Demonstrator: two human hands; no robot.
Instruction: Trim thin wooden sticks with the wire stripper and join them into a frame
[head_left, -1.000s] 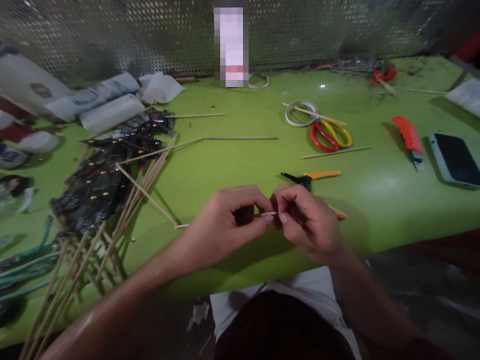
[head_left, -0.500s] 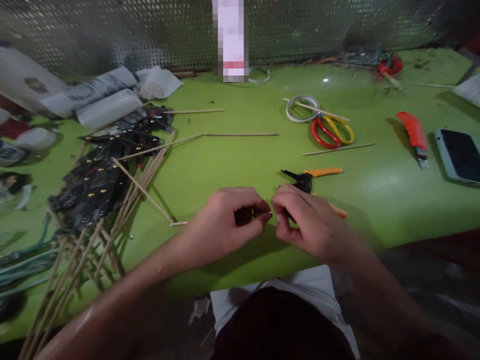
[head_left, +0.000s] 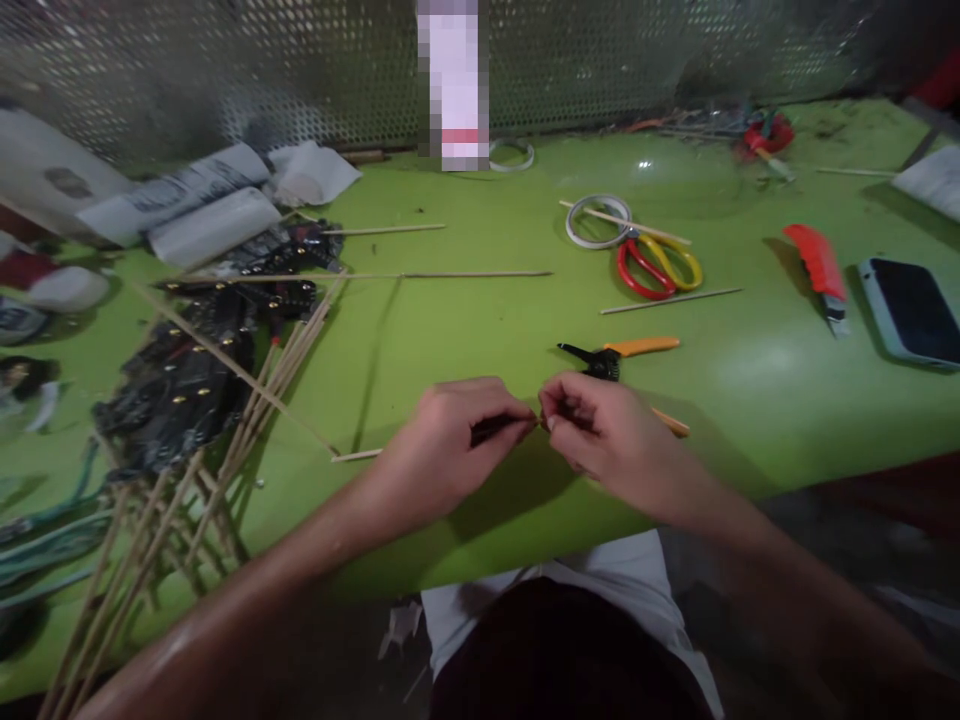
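Observation:
My left hand is closed in a pinch around a thin wooden stick, whose far end shows left of the wrist. At that end the stick meets another thin stick, which slants up to the left over a dark pile. My right hand pinches at the stick's right tip, its fingertips meeting those of my left hand. Whatever small thing lies between the right fingertips is too hidden to name. Just behind the right hand lie wire strippers with orange handles, partly covered by it.
Left: a black studded pile, a bundle of sticks and white rolls. Right: red-and-yellow-handled scissors, a tape ring, a loose stick, an orange cutter knife and a phone. A perforated metal panel stands behind.
My right fingertips have closed in on the stick's tip, against my left fingertips. The attached stick on the left has swung and now points farther up and left. The view has shifted slightly.

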